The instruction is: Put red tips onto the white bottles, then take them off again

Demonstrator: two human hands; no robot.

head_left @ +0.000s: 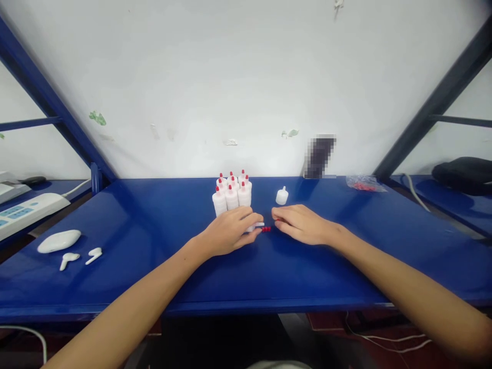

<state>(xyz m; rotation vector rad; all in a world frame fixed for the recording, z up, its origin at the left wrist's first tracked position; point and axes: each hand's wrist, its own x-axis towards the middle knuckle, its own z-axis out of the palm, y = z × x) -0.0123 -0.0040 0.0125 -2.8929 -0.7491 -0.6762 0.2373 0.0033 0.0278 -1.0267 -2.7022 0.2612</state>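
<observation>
My left hand [235,229] is closed around a white nozzle cap [258,225], whose thin tip points right; the fingers hide most of it. Across a small gap, my right hand [302,223] pinches a small red tip cap [277,220] between thumb and fingers. A few more red tip caps [266,229] lie on the blue table between the hands. Just behind my left hand stand several white squeeze bottles [231,199] in a tight group, each with a red tip. Another white nozzle cap [282,196] sits upright behind my right hand, its tip bare.
The blue table [154,277] meets a white wall. A clear bag with red pieces [364,185] lies at the back right. A dark pixelated object [320,156] leans on the wall. Earbuds [94,254] and their white case [59,241] lie left, near a power strip [31,211].
</observation>
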